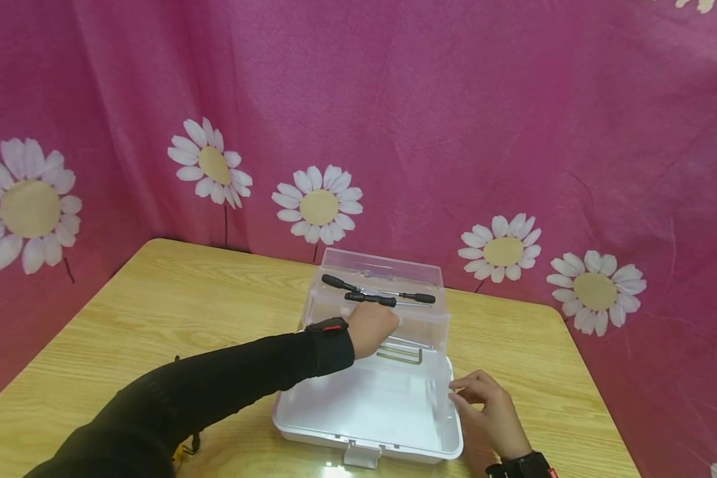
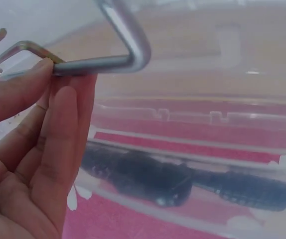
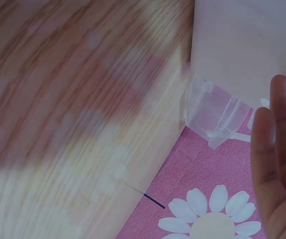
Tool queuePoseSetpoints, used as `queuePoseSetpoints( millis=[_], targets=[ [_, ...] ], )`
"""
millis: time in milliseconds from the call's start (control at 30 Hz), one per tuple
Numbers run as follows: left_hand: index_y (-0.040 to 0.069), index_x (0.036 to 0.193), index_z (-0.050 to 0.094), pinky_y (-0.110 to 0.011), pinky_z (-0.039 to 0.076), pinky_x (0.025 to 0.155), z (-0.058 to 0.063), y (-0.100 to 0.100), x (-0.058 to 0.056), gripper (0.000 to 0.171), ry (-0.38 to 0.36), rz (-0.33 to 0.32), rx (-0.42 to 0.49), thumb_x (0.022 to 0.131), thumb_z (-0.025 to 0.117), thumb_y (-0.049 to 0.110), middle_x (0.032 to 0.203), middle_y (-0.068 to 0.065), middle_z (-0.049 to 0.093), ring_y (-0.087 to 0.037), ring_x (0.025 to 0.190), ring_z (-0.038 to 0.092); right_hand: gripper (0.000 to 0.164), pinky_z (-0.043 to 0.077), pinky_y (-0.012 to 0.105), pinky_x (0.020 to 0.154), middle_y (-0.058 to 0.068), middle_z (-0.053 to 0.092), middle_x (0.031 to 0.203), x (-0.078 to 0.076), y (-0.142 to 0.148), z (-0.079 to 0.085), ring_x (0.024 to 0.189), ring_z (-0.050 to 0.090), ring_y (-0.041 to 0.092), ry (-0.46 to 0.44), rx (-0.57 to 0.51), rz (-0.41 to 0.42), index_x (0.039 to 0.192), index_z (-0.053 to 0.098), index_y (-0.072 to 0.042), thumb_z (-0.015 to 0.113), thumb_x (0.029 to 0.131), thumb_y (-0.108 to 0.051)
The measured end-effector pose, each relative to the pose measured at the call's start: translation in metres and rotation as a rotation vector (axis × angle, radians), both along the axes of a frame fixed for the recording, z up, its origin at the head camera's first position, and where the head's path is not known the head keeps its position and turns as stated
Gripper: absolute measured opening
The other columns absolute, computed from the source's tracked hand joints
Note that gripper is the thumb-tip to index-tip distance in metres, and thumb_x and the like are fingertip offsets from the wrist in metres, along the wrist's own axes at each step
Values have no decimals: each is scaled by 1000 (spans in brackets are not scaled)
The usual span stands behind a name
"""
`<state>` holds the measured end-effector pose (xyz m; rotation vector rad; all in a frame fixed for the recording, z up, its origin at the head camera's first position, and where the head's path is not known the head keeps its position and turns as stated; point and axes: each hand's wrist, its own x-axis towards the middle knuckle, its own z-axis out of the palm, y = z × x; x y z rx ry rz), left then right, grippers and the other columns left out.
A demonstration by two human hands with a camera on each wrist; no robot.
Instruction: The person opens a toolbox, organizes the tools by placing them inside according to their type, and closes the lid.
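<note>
My left hand (image 1: pixel 372 330) reaches over a white toolbox (image 1: pixel 364 411) with its clear lid (image 1: pixel 388 265) raised. In the left wrist view, its thumb and fingers pinch a silver hex key (image 2: pixel 100 65) with a bent end. Brassy hex keys (image 1: pixel 403 359) show beside that hand in the box. Several black-handled screwdrivers (image 1: pixel 370 300) lie in the lid's upper part, just beyond the hand. My right hand (image 1: pixel 492 408) is at the box's right wall, its fingertips at or close to the edge; in the right wrist view its fingers (image 3: pixel 281 114) are fairly straight and hold nothing.
The toolbox stands on a wood-grain table (image 1: pixel 227 285), its white front latch (image 1: pixel 362 455) hanging down. Behind the table hangs a pink curtain (image 1: pixel 394 133) with white daisies. A small yellow and black item (image 1: pixel 184 451) is partly hidden under the left sleeve.
</note>
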<state>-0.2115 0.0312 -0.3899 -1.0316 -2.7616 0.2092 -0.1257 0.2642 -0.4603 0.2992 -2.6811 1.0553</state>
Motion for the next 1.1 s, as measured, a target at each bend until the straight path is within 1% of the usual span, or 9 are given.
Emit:
queuePoseSetpoints(
  millis=[167,300,433,533,667,733,833,900,1100],
  targets=[
    [16,82,69,-23,49,58,-1,-3,-1,11,-7,-3,5,82,69,5,76,4,69,-9,68,62,17,53,20,62,-4,58,78,0,-1,-1,67,58,-3,2,2,0,84,72,-10,73,74,4],
    [14,87,71,-23,51,62,2,-9,-2,13,-66,-9,52,80,71,4,78,3,69,-11,74,64,17,53,20,63,-2,59,78,1,-2,-1,68,58,-3,-6,-6,1,84,72,-10,73,74,4],
    [12,86,70,-22,49,58,9,-18,-1,11,-84,-12,129,80,71,3,76,1,69,-12,73,64,16,53,20,63,-1,59,79,1,-3,0,67,59,-3,-10,-14,2,84,72,-10,73,75,4],
    [10,89,72,-24,51,63,18,-29,1,10,-115,-10,204,81,71,5,82,-1,71,-13,77,66,18,53,20,63,-2,59,79,1,-3,0,67,59,-3,-4,-13,2,84,71,-10,73,74,4],
    [10,100,73,-28,55,77,30,-47,2,22,-189,18,302,79,74,9,96,-3,73,-16,87,68,19,53,20,63,-3,59,79,1,-2,0,67,58,-4,3,-3,2,85,71,-11,73,74,5],
    [10,102,73,-30,55,80,33,-56,2,24,-205,28,347,78,74,9,97,-4,73,-17,88,68,18,53,20,62,-3,59,79,1,-2,1,67,59,-3,8,1,2,85,72,-11,73,74,5],
    [8,98,74,-31,55,79,34,-71,2,21,-195,41,412,77,76,9,92,-4,73,-17,85,67,18,53,21,62,-2,59,79,1,-3,1,67,59,-2,10,6,2,85,72,-10,73,75,4],
    [8,96,74,-31,55,79,35,-80,4,20,-193,65,452,77,76,9,89,-4,72,-17,83,66,18,53,21,63,-2,59,79,1,-3,2,67,59,-2,1,5,-2,85,72,-10,73,75,4],
    [8,97,73,-32,55,75,35,-115,15,18,-219,176,496,79,74,10,86,-4,71,-16,79,63,17,53,21,64,0,59,79,2,-2,3,67,58,-3,-22,-2,-8,85,72,-10,73,75,4]
  ],
)
